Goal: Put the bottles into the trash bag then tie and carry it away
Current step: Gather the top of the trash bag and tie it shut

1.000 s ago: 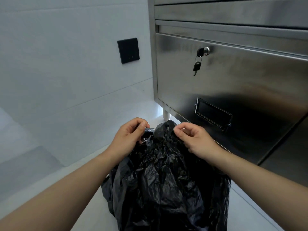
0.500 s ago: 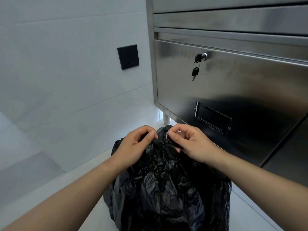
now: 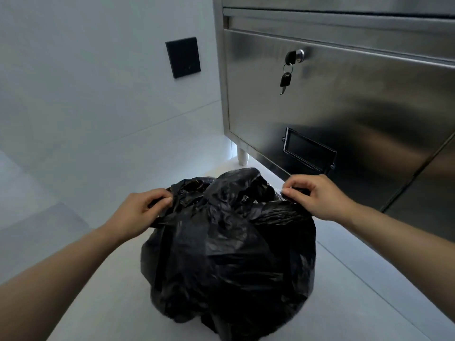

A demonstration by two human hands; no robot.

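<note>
A full black trash bag (image 3: 229,262) sits on the pale floor in front of me, bulging and crumpled. Its top is gathered into a bunched hump in the middle, with a strip of plastic stretched out to each side. My left hand (image 3: 138,212) pinches the left strip of the bag top. My right hand (image 3: 315,195) pinches the right strip, held out near the cabinet. No bottles are visible; the bag hides whatever is inside.
A stainless steel cabinet (image 3: 344,107) stands close on the right, with a key (image 3: 285,81) hanging from its lock and a black label holder (image 3: 307,151) low on the door. A black wall plate (image 3: 182,57) sits on the white tiled wall. Pale floor (image 3: 103,303) surrounds the bag.
My hands were together at the bag's top middle; now they have pulled apart to the left and right, each drawing out a strip of plastic. The view has tilted down.
</note>
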